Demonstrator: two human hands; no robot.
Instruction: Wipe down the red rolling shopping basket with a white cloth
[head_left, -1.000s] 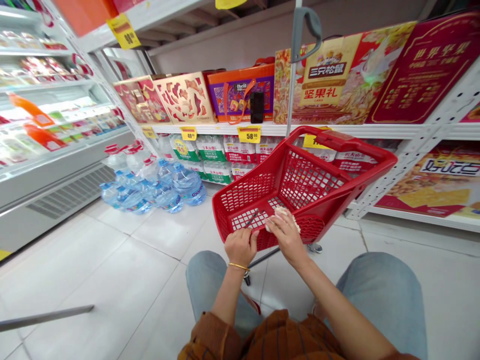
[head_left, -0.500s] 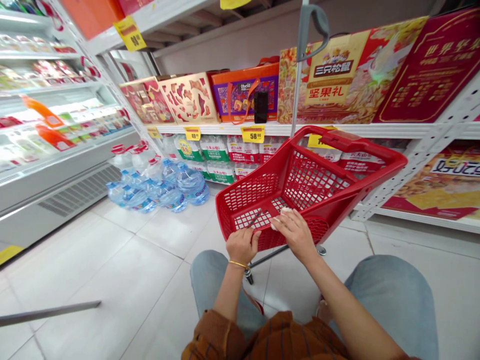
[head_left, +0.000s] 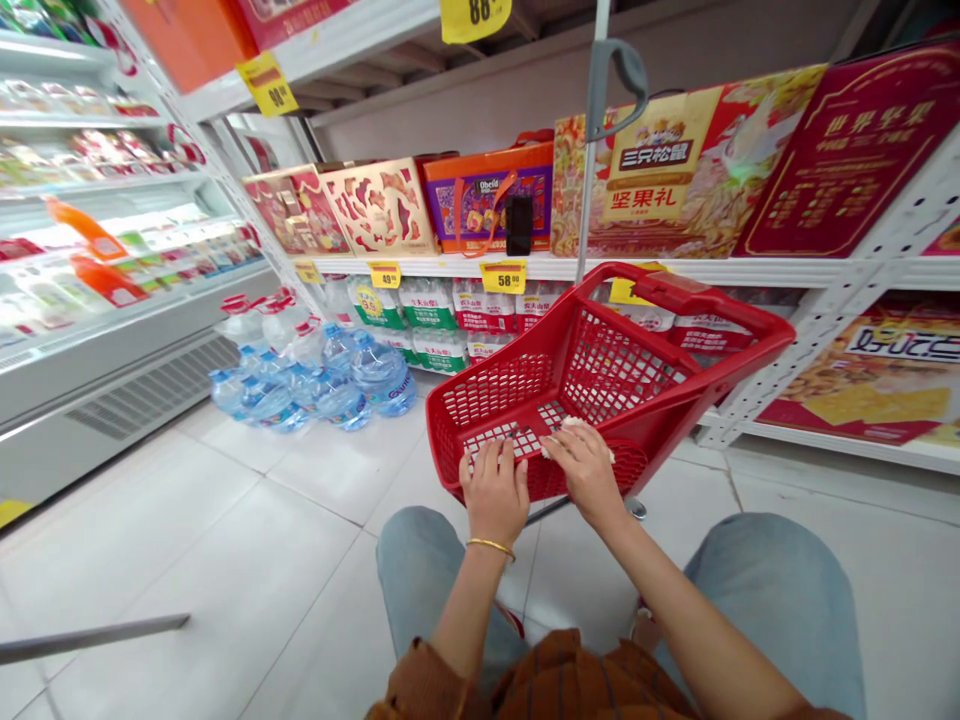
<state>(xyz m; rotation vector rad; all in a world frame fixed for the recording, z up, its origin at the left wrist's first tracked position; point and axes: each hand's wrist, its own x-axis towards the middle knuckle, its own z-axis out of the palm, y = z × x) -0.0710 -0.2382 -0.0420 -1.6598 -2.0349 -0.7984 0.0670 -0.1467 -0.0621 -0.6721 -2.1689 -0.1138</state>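
A red plastic shopping basket on wheels [head_left: 697, 385] is tilted toward me on the tiled floor, its grey pull handle [head_left: 611, 80] standing upright. My left hand [head_left: 495, 490] lies on the basket's near rim with its fingers stretched out over the edge. My right hand [head_left: 589, 470] presses a small pale cloth [head_left: 571, 425] against the inside of the near rim, fingers curled over it. My knees in blue jeans frame the lower part of the view.
Large water bottles [head_left: 322, 385] are piled on the floor to the left of the basket. Shelves behind hold gift boxes [head_left: 382, 205], yellow price tags and packs of bottled water. A refrigerated case [head_left: 112, 330] runs along the left.
My left hand has gone from a closed grip on the rim to fingers laid flat over it. The right hand with the cloth has shifted slightly along the rim.
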